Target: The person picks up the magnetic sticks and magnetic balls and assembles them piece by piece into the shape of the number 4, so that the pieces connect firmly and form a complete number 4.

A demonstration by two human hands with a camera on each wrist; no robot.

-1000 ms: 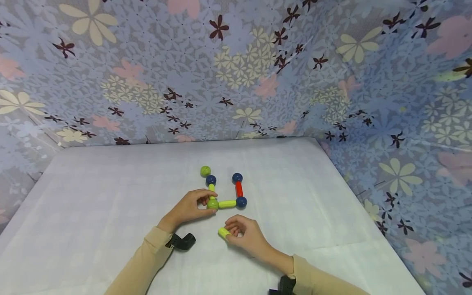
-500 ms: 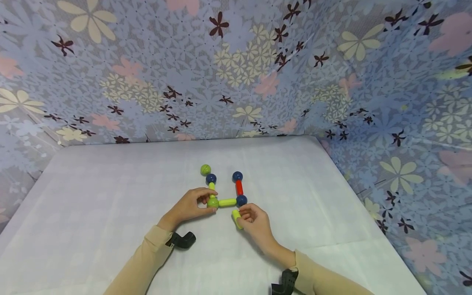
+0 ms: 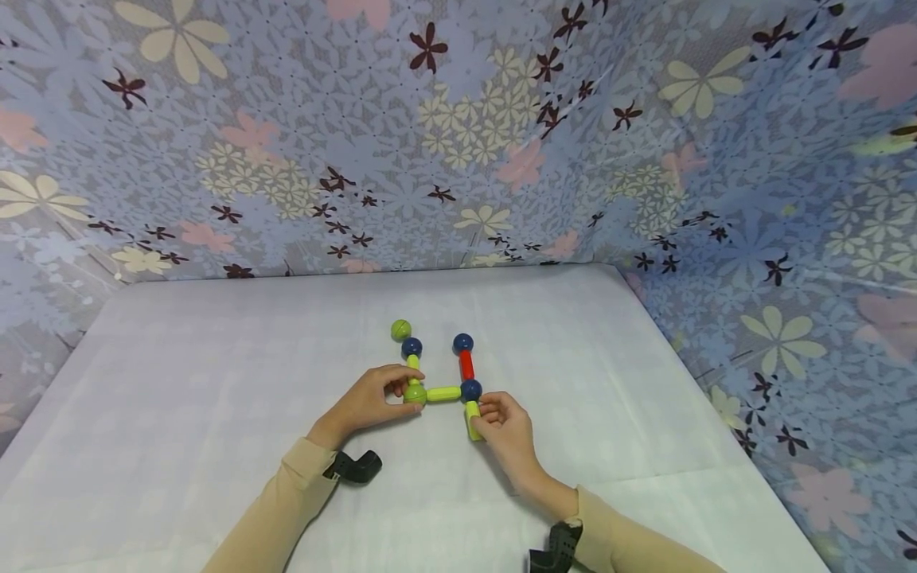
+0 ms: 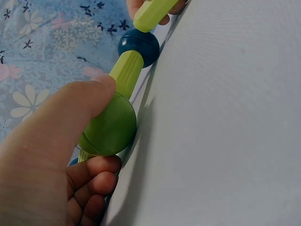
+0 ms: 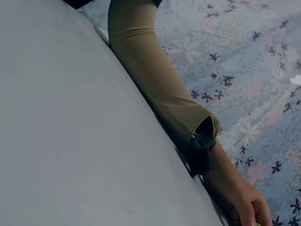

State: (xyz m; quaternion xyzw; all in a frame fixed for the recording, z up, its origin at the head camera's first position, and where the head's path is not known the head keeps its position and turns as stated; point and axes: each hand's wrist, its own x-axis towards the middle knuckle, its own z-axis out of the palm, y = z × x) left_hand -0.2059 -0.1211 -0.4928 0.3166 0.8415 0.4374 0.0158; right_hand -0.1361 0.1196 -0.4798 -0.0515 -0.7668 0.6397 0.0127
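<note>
In the head view, a toy building frame of balls and short rods lies on the white-covered table. My left hand (image 3: pixel 372 395) grips its green corner ball (image 3: pixel 415 395) between thumb and fingers. From that ball one yellow-green rod (image 3: pixel 413 363) runs back to a blue ball (image 3: pixel 411 347), another (image 3: pixel 444 393) right to a blue corner ball (image 3: pixel 470 390). A red rod (image 3: pixel 467 365) joins this corner to a far blue ball (image 3: pixel 463 343). My right hand (image 3: pixel 507 434) pinches a loose yellow-green rod (image 3: pixel 474 422), its far end against the blue corner ball.
A second green ball (image 3: pixel 401 329) sits right behind the left blue ball. The white tablecloth (image 3: pixel 215 358) spreads around the pieces. Flowered fabric (image 3: pixel 387 159) hangs behind the table and along its right side. A dark wrist camera (image 3: pixel 356 468) sticks out from the left sleeve.
My right hand has moved right and away from me, turning its yellow-green rod until the end meets the blue corner ball. My left hand has stayed on the green ball.
</note>
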